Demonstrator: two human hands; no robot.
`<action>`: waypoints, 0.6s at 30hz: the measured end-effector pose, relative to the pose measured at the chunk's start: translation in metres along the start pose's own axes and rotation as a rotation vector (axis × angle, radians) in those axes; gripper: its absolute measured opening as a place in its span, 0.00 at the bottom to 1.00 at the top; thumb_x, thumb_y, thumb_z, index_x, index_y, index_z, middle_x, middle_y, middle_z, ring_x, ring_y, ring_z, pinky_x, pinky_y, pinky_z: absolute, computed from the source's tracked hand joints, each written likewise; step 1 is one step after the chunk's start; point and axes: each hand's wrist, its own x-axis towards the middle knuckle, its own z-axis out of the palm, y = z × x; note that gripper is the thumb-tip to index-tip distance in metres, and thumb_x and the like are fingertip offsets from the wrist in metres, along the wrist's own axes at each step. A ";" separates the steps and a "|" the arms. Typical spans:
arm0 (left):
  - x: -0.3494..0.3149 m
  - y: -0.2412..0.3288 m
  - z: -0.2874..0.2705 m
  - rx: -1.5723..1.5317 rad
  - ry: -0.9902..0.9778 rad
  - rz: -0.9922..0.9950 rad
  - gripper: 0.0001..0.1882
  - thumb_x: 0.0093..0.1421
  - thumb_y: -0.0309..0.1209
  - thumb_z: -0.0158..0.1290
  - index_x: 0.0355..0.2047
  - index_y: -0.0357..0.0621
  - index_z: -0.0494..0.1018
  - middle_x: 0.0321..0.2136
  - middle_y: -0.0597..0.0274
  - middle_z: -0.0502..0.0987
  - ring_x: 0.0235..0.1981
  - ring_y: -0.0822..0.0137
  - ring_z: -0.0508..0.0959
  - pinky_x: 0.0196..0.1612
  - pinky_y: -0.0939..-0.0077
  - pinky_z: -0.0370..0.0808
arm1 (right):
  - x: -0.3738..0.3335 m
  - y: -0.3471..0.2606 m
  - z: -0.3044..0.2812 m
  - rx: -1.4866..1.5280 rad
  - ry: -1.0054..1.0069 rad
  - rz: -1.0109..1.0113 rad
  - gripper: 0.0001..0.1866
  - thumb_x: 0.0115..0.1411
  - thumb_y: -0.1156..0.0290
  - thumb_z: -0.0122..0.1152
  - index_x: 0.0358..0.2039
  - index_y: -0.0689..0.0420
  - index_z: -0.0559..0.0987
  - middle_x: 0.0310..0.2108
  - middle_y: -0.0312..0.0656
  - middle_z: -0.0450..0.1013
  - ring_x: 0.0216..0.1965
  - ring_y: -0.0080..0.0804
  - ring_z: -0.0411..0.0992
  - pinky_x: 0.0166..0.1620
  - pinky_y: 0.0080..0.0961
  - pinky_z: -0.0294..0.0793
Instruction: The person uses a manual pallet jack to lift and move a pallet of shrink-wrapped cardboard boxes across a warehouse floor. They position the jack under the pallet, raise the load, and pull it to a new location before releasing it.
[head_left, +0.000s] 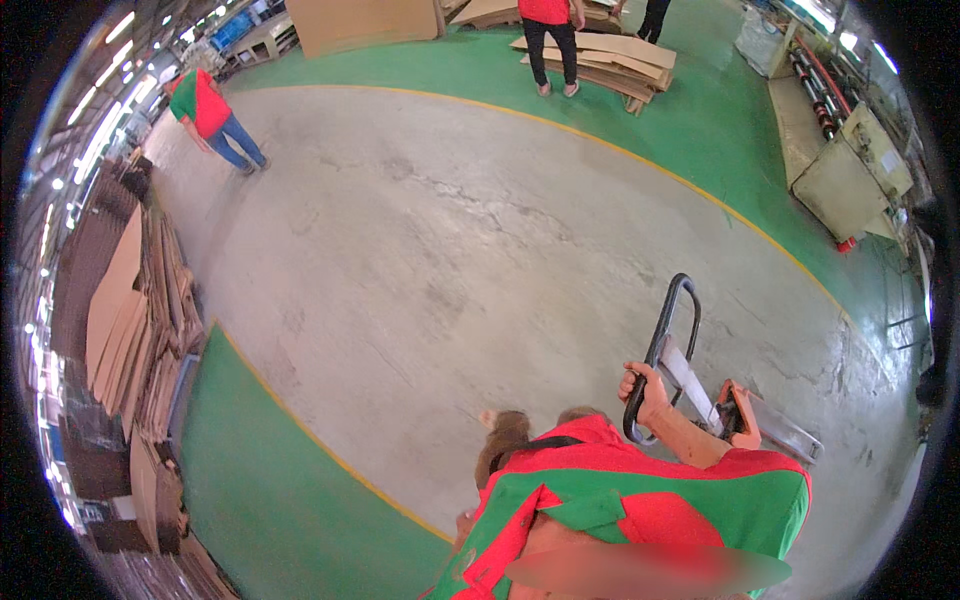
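The right hand (650,392) at four o'clock has its fingers curled around a black loop handle (662,325), joined to an orange base (748,425) farther out; the left hand (465,524), at six o'clock, is mostly hidden, its fingers' grip impossible to tell

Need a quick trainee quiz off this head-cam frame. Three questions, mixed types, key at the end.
1. What does the camera wearer's right hand grip?
A) a cardboard sheet
B) the black loop handle of the orange pallet jack
C) a metal roller
2. True or false: the blue-jeaned co-worker stands on the green floor.
3. Fill in: a ____ line separates the grey floor from the green floor.

Key: 1 B; 2 false, the feet are on the grey floor; 3 yellow.
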 end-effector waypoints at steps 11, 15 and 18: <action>0.375 0.446 -0.224 -0.121 0.074 0.505 0.14 0.63 0.33 0.56 0.41 0.32 0.73 0.25 0.59 0.76 0.22 0.70 0.76 0.27 0.75 0.75 | 0.138 0.124 0.299 0.017 -0.081 0.020 0.08 0.61 0.66 0.58 0.35 0.55 0.73 0.18 0.31 0.63 0.20 0.24 0.61 0.26 0.24 0.63; 0.446 0.500 -0.288 0.131 0.009 0.490 0.16 0.62 0.35 0.57 0.41 0.32 0.73 0.25 0.60 0.76 0.23 0.70 0.76 0.28 0.76 0.76 | 0.215 0.162 0.422 0.060 -0.092 0.033 0.08 0.61 0.66 0.57 0.35 0.56 0.73 0.19 0.31 0.64 0.20 0.24 0.62 0.25 0.23 0.63; 0.466 0.480 -0.352 0.064 -0.124 0.253 0.15 0.61 0.33 0.58 0.42 0.33 0.75 0.22 0.61 0.77 0.22 0.70 0.78 0.25 0.76 0.76 | 0.262 0.188 0.516 0.033 -0.038 -0.010 0.09 0.61 0.65 0.57 0.35 0.57 0.72 0.19 0.32 0.64 0.20 0.25 0.62 0.25 0.24 0.64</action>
